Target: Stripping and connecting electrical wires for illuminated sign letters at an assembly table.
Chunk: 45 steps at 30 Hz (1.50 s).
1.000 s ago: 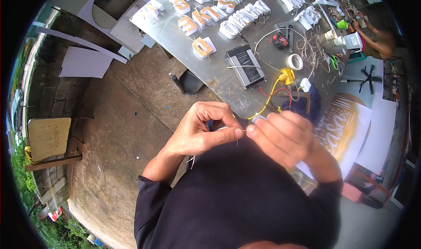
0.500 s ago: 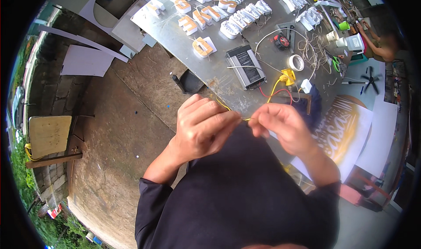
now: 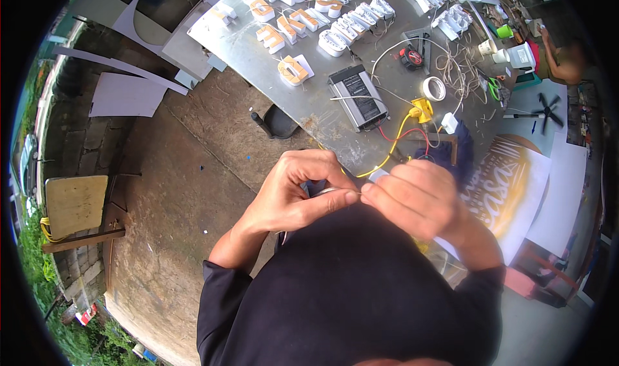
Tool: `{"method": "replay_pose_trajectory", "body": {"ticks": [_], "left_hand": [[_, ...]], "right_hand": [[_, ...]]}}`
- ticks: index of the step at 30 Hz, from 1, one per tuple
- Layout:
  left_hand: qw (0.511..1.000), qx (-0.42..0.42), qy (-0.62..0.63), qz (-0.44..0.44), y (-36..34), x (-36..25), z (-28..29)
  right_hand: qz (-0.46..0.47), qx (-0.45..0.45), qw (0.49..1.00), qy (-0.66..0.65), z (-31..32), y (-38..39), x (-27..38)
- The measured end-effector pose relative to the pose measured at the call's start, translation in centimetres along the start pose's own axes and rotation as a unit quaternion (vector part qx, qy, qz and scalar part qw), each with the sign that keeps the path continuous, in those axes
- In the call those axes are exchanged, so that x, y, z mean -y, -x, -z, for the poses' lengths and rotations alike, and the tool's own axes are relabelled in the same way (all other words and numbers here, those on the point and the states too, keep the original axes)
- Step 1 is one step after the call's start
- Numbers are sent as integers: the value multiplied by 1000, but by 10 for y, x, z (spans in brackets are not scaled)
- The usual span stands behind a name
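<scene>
My left hand pinches a thin pale wire between thumb and forefinger, just in front of my dark shirt. Part of that wire runs back through the curl of the fingers. Fingertip to fingertip with it, my right hand is closed at the wire's end and a little smeared by motion; its fingers cover the tip. Behind both hands a yellow cable hangs in a curve from a yellow socket adapter on the metal table. A grey power supply box lies close by, with a red wire at its end.
Block letters with orange faces fill the table's far left part. A tape measure, a white tape roll and tangled cord lie to the right. Beyond them another person's arm reaches in. A printed sign stands out at right.
The left hand has turned, and a pale wire now shows in its pinch. My right hand has closed up and come against the left fingertips. The yellow cable now hangs behind the hands.
</scene>
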<state>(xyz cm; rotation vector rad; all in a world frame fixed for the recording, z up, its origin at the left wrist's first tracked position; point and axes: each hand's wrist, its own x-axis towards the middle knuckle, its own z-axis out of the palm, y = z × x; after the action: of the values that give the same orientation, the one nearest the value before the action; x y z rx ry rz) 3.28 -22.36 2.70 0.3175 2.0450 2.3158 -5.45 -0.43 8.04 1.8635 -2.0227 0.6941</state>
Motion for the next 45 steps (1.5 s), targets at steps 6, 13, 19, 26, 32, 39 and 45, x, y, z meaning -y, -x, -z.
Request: {"method": "replay_pose_trajectory", "body": {"ticks": [6, 13, 19, 26, 32, 39, 45], "left_hand": [[839, -106, -444, -297, -1, 6, -6], [988, -95, -121, -27, 8, 7, -4], [999, -33, -22, 27, 6, 5, 1], [964, -75, -228, -117, 4, 7, -2], [877, -101, -418, -216, -1, 26, -2], [975, -215, -24, 47, -4, 59, -24], [974, -213, -67, 45, -27, 69, -49]], "right_hand": [[-585, 41, 616, -526, -7, 6, 9], [-335, 23, 908, -251, -7, 4, 8], [43, 13, 996, 80, -6, -1, 5], [-189, 17, 974, -126, -14, 5, 7], [-588, 29, 604, -537, -18, 21, -7], [-535, -15, 780, -325, -32, 57, 0], [-544, -15, 766, -341, -41, 71, 11]]}}
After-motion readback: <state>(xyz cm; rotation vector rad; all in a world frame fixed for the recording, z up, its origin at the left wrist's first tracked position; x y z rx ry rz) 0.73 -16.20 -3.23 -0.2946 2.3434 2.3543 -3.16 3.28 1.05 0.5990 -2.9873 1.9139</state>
